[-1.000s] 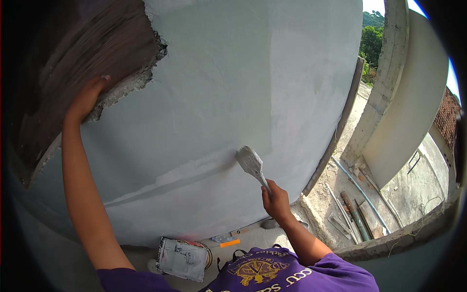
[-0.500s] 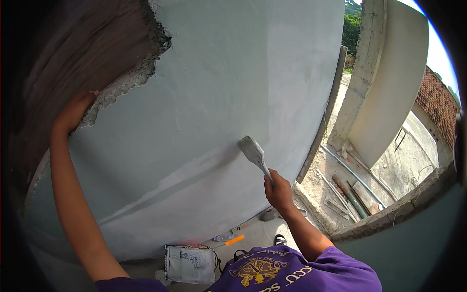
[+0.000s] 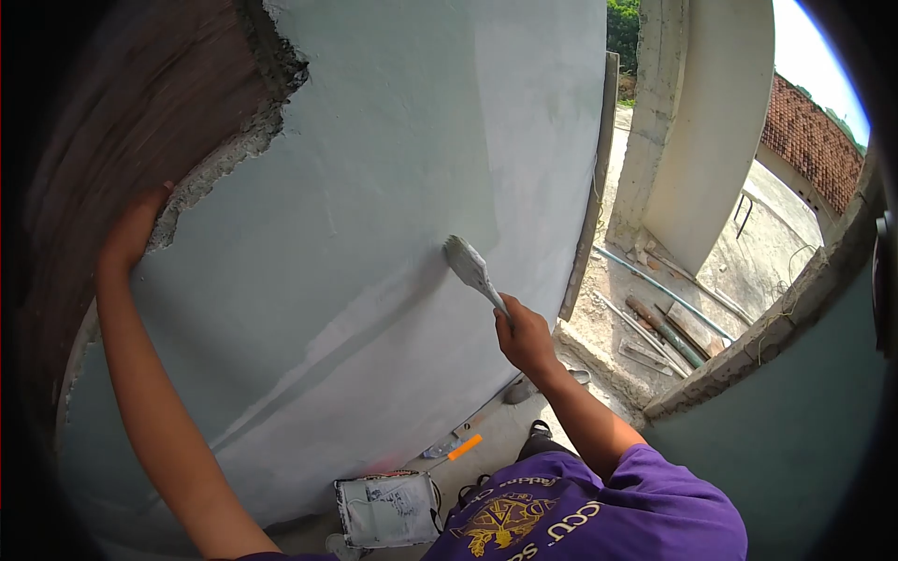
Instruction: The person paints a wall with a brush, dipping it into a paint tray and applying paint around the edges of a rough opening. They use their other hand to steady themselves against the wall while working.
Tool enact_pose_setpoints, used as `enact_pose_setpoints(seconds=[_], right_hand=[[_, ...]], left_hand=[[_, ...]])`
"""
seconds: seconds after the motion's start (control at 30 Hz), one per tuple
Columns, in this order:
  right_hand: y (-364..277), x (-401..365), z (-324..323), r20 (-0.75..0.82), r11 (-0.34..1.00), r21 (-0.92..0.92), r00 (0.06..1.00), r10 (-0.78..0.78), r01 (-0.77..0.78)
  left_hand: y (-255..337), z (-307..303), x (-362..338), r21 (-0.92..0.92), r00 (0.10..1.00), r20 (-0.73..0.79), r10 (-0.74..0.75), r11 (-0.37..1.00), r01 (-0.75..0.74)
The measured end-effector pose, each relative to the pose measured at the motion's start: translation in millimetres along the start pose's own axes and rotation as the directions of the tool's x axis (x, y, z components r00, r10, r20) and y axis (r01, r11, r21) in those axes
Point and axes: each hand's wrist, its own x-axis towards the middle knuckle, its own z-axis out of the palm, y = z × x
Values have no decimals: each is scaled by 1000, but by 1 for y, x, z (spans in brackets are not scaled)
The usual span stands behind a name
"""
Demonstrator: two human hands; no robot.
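Your purple shirt [image 3: 599, 514] with its yellow print is filling the bottom of the view. Just left of it, down on the floor, a paint-smeared white bucket [image 3: 388, 510] is sitting close to the foot of the wall, with a small orange strip [image 3: 465, 447] lying a little beyond it. Your right hand [image 3: 524, 338] is reaching up and clenching round the handle of a paintbrush [image 3: 472, 266]. The brush is slanting up and to the left, and its pale bristles are pressing against the light grey-green wall [image 3: 393, 187] near the middle of the view, at the upper end of a lighter diagonal band of paint. Your left hand [image 3: 131, 229] is stretching high to the left and lying against the exposed brickwork [image 3: 122, 112], grasping nothing, its fingertips touching the ragged plaster edge [image 3: 234, 150] where the coating is breaking off. Past the wall's right edge the ground is lying open below. Pipes and boards [image 3: 664, 327] are lying there in a loose row beside a rough low parapet [image 3: 748, 360]. Farther out a pale concrete pillar [image 3: 687, 122] is standing upright, a red tiled roof [image 3: 809, 140] is showing behind it, and green trees [image 3: 622, 19] are showing at the very top.
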Motion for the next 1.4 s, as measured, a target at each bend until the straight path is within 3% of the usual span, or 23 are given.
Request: enact_pose_setpoints(seconds=[0.1, 0.23, 0.33, 0.5, 0.7, 0.83, 1.03, 1.13, 1.4], right_hand=[[0, -10, -7, 35, 999, 1, 998, 49, -49], [-26, 10, -21, -56, 998, 61, 998, -8, 11], [-41, 25, -22, -60, 997, 68, 998, -24, 28], [-11, 13, 9, -70, 998, 57, 997, -26, 30], [-15, -6, -12, -11, 999, 33, 999, 40, -40], [-38, 16, -26, -49, 999, 49, 999, 6, -3], [-17, 13, 6, -57, 999, 4, 997, -48, 48], [4, -10, 10, 34, 999, -26, 999, 31, -30], [-28, 14, -10, -33, 994, 97, 998, 53, -50]], left_hand=[[-9, -1, 7, 46, 998, -40, 41, 998, -39], [-12, -2, 9, 104, 992, -16, 122, 987, -119], [-4, -2, 2, 90, 996, -34, 82, 993, -78], [0, -1, -3, 97, 996, -67, 53, 994, -46], [-1, 0, -4, 92, 990, -120, 68, 994, -58], [0, 1, -6, 34, 989, -121, 83, 996, -79], [3, -1, -6, 77, 992, -108, 62, 996, -54], [-4, 0, 0, 100, 988, -120, 92, 992, -81], [-20, 1, 12, 76, 987, -115, 109, 992, -101]])
